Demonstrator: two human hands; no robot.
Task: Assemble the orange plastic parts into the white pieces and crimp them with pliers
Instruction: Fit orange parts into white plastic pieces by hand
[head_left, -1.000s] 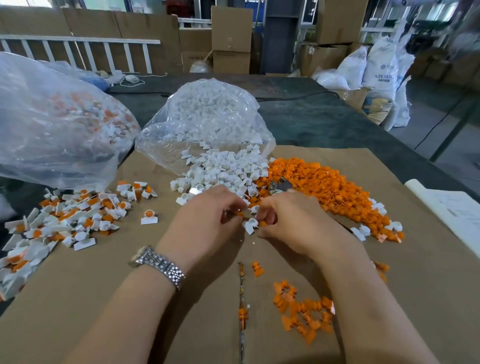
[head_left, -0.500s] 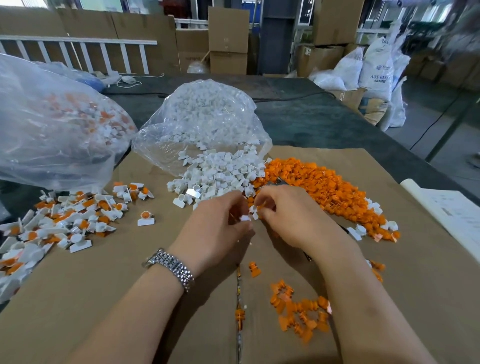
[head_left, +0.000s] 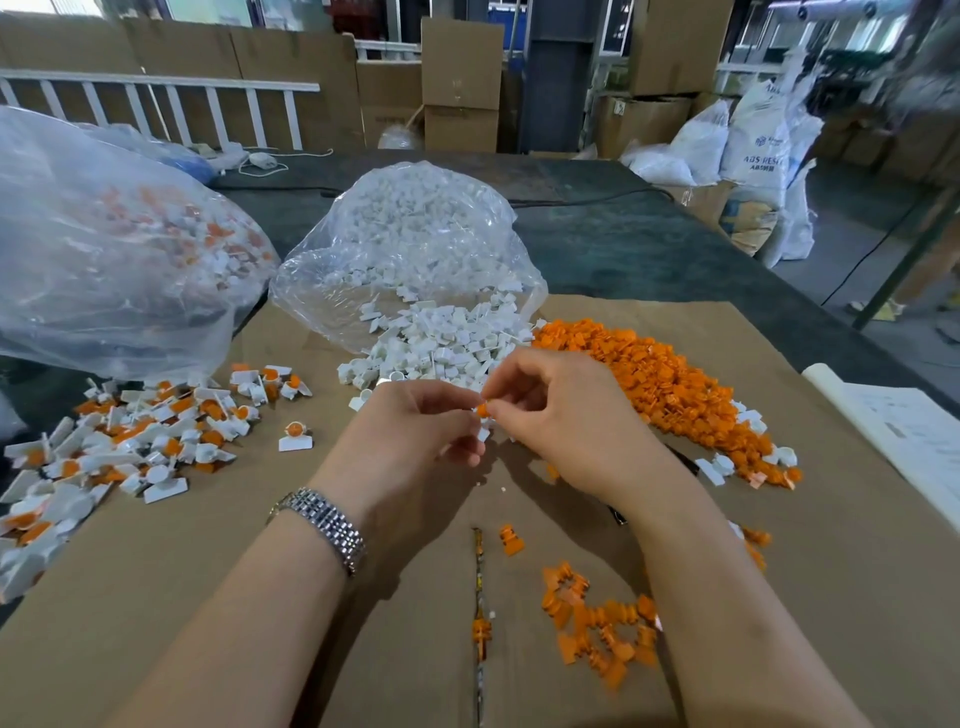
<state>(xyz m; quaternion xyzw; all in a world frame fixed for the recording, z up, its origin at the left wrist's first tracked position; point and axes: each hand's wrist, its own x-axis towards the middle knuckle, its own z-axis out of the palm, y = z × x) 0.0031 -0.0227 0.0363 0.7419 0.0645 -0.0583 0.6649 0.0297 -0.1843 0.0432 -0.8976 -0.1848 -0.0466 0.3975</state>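
Note:
My left hand (head_left: 415, 441) pinches a small white piece (head_left: 483, 434) just above the cardboard sheet (head_left: 234, 597). My right hand (head_left: 561, 421) pinches an orange part (head_left: 483, 410) and holds it against the top of that white piece. Behind the hands lies a heap of loose white pieces (head_left: 447, 348) spilling from a clear bag (head_left: 415, 244). A long heap of orange parts (head_left: 665, 389) runs to the right. Assembled white-and-orange pieces (head_left: 150, 436) lie scattered at the left. A dark handle, maybe the pliers (head_left: 618, 514), shows under my right forearm, mostly hidden.
A large clear bag (head_left: 104, 249) of assembled pieces sits at the far left. A small cluster of orange parts (head_left: 597, 629) lies near my right forearm. A white paper sheet (head_left: 909, 436) lies at the right edge. Cardboard boxes and white sacks stand beyond the dark table.
Both hands have lifted off the white heap and come together. My right hand now holds an orange part against the white piece in my left hand.

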